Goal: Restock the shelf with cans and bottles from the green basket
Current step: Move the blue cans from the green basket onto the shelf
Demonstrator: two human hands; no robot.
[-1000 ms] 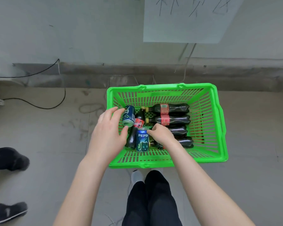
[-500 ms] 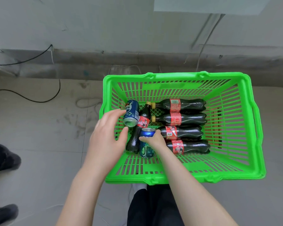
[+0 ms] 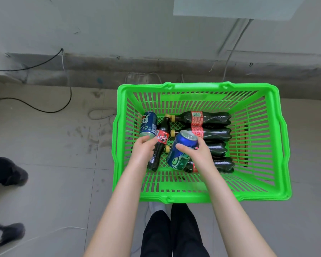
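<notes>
A green plastic basket (image 3: pixel 196 88) stands on the floor in front of me. Several dark cola bottles with red labels lie inside, such as the top one (image 3: pixel 200 118) and one lying diagonally at the left (image 3: pixel 160 143). My right hand (image 3: pixel 196 151) grips a blue Pepsi can (image 3: pixel 180 151), tilted and raised above the bottles. My left hand (image 3: pixel 144 150) holds the bottom end of a second blue can (image 3: pixel 148 126), which lies against the basket's left wall. No shelf is in view.
The basket sits close to a grey wall with a dark skirting strip. Black cables (image 3: pixel 44 108) trail across the floor at the left. Another person's dark shoes (image 3: pixel 7 171) stand at the left edge. My own legs (image 3: pixel 172 232) are just below the basket.
My right hand has lifted and tilted its can above the bottles. My left hand has shifted to the lower end of the other can. The basket looks nearer and larger.
</notes>
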